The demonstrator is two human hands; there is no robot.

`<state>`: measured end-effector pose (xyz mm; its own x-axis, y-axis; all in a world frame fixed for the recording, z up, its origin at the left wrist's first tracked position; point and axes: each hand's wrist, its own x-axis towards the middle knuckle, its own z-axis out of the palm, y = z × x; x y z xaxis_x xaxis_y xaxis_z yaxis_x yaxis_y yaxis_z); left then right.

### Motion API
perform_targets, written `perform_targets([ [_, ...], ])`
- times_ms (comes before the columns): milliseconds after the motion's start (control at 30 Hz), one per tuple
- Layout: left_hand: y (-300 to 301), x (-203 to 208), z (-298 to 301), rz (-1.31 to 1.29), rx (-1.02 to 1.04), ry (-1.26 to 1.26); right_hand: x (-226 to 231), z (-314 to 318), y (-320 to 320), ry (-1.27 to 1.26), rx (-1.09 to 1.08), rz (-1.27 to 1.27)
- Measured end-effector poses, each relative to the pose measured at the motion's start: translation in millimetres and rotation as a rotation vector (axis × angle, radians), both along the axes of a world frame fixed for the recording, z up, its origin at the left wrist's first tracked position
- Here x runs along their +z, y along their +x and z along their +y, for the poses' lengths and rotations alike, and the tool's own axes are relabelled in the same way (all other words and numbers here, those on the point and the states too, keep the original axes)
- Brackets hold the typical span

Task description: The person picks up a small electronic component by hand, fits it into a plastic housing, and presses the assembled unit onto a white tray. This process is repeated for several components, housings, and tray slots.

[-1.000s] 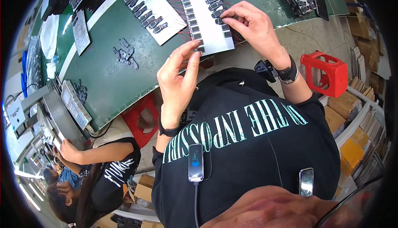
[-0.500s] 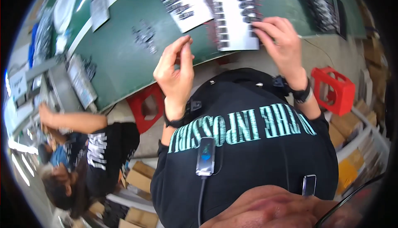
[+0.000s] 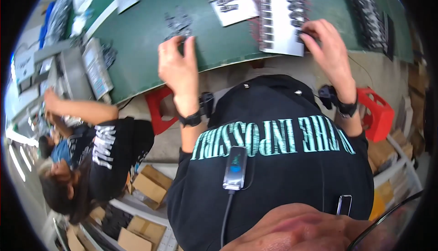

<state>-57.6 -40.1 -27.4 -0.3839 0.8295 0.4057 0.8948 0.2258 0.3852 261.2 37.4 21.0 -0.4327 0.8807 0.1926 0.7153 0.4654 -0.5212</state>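
Note:
My left hand (image 3: 178,68) reaches over the near edge of the green table, thumb and forefinger apart. Its fingertips are at the near side of a loose pile of small dark and clear parts (image 3: 178,22); nothing shows between them. My right hand (image 3: 329,52) is at the near right corner of a white board (image 3: 279,32). Thumb and forefinger close on a small black part (image 3: 300,35) at that edge, largely hidden by the fingers. Black parts line both long sides of the board, with thin red wires beyond them.
Left of that board lies a second white board (image 3: 239,2) with black parts. A dark bundle of parts (image 3: 365,16) is at the far right. Red stools (image 3: 378,114) stand below the table edge. Another person (image 3: 114,160) works at the left beside grey equipment (image 3: 75,73).
My left hand has moved left from beside the boards to the loose pile, and its fingers have spread. My right hand stays at the board's near right corner. The whole view has shifted slightly.

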Motion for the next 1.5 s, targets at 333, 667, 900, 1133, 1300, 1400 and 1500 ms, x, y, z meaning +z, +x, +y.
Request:
perform_targets([
  [333,10,8,-6,-0.647,-0.066,0.078,-18,4,-13,0.128,0.021,0.102],
  [667,47,24,6,-1.333,-0.272,0.049,-14,5,-6,0.016,0.011,0.097],
  [900,56,21,9,-1.345,-0.363,-0.005,-15,7,-8,0.09,0.026,0.093],
  [1133,60,22,3,-1.329,-0.384,-0.008,-13,5,-15,0.024,0.052,0.109],
  [1300,72,26,8,-1.312,-0.444,-0.053,5,-9,-24,0.025,-0.013,0.287],
  [1400,73,27,7,-1.25,-0.449,-0.056,9,-5,-33,0.108,0.056,0.355],
  [1500,77,26,8,-1.229,-0.467,-0.066,7,-4,-41,0.234,0.201,0.364],
])
